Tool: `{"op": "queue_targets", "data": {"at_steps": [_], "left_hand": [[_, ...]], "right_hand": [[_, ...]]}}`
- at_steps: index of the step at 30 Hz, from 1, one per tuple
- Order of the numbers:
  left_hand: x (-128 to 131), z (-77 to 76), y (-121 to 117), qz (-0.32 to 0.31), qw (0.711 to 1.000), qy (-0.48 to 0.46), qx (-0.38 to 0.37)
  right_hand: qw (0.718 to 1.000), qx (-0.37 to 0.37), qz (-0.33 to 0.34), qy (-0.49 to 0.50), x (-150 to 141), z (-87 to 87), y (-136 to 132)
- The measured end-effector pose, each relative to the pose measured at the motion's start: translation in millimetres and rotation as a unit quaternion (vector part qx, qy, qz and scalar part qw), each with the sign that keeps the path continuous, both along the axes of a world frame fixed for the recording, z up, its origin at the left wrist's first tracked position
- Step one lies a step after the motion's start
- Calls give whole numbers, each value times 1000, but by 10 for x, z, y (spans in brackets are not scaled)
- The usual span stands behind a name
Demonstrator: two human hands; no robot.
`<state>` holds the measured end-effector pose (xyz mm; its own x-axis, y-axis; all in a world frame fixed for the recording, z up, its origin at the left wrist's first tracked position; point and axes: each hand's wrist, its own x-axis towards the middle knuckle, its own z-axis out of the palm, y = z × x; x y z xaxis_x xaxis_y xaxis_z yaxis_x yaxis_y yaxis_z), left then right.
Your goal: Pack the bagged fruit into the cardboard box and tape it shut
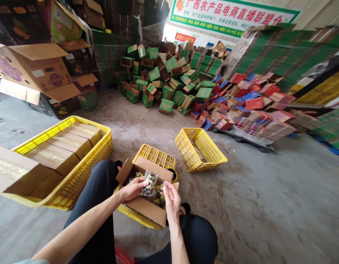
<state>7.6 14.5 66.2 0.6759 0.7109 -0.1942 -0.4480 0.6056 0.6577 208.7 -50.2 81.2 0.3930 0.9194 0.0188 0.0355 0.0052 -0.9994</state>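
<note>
While opened cartons (34, 68) stand stacked at upper left, a long crate (84, 172) below them holds a row of taped boxes (52, 156). Toward the center, green boxes (166, 105) lie heaped on the concrete floor (254, 212); nearer, an open box (150, 211) rests on a yellow basket (155, 156) between the person's legs (102, 174), its flaps spread around a load of packets (159, 200). A tape roll (174, 175) sits by its far right corner. Beyond, a small crate (186, 154) stands on the floor, with red and blue boxes (253, 103) spilled behind it.

Extended from the left, the left hand (135, 189) clamps a clear packet (150, 183) between thumb and fingers, above the open box. Beside it, the right hand (172, 198) is raised, fingers curled toward the thumb; whether they pinch anything cannot be told.
</note>
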Motion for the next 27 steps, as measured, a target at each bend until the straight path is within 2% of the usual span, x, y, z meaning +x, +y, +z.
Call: {"op": "queue_targets", "data": {"at_steps": [4, 11, 17, 19, 22, 27], "left_hand": [[-11, -9, 2, 5, 999, 12, -35], [-7, -10, -30, -45, 998, 24, -27], [-40, -49, -3, -10, 995, 87, -37], [-45, -72, -2, 15, 995, 103, -13], [-28, -106, -9, 34, 989, 131, 64], [13, -119, 18, 110, 964, 180, 163]], "right_hand": [[1000, -8, -17, 1, 24, -10, 16], [999, -16, 51, -1, 45, -25, 37], [999, -12, 27, -20, 84, -20, 34], [999, -15, 19, -27, 100, -7, 33], [999, -25, 19, -30, 100, -1, 34], [999, -38, 15, -9, 51, -11, 39]]}}
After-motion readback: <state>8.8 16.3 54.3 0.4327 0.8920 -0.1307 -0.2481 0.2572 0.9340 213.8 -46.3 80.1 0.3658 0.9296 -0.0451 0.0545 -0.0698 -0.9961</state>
